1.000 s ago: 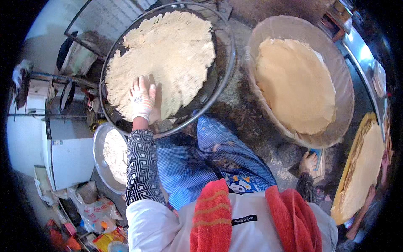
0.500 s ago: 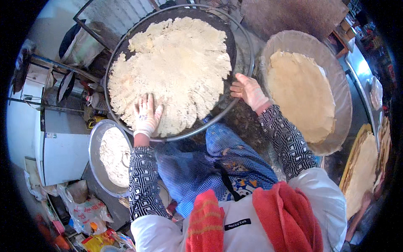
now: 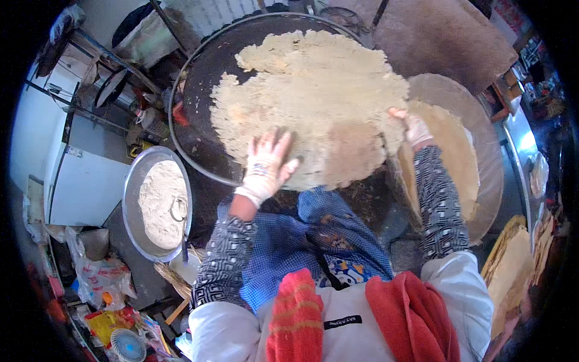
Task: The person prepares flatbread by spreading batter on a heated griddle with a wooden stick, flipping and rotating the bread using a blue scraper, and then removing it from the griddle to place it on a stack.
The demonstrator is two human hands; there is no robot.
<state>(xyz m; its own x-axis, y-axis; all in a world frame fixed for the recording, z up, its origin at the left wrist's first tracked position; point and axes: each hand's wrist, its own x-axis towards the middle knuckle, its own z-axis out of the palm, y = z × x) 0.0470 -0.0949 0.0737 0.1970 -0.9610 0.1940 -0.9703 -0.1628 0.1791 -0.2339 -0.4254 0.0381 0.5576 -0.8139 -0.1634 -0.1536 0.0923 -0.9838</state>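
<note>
Two hands are flanking one broad pale sheet (image 3: pixel 319 84), which is lying ahead of the person, partly over a round dark griddle (image 3: pixel 202 108). Its longer axis is running roughly left to right, and its right part is reaching past the griddle toward a plastic-lined basket (image 3: pixel 491 157). The right hand (image 3: pixel 414 128) is sitting at that right edge, nearer to the basket; its fingers are curling in and appear to be clamping on the sheet's margin, though blur is hiding the exact grip. The left hand (image 3: pixel 266 169) is holding its fingers spread apart, palm down, over the sheet's near-left border; whether it is pressing or merely hovering, I cannot tell. So the sheet is stretching between and beyond both hands, while the basket is standing to the right, carrying similar flat sheets (image 3: pixel 455 142). A metal bowl (image 3: pixel 134 205) of pale dough (image 3: pixel 160 202) is standing well apart, left of the left hand.
</note>
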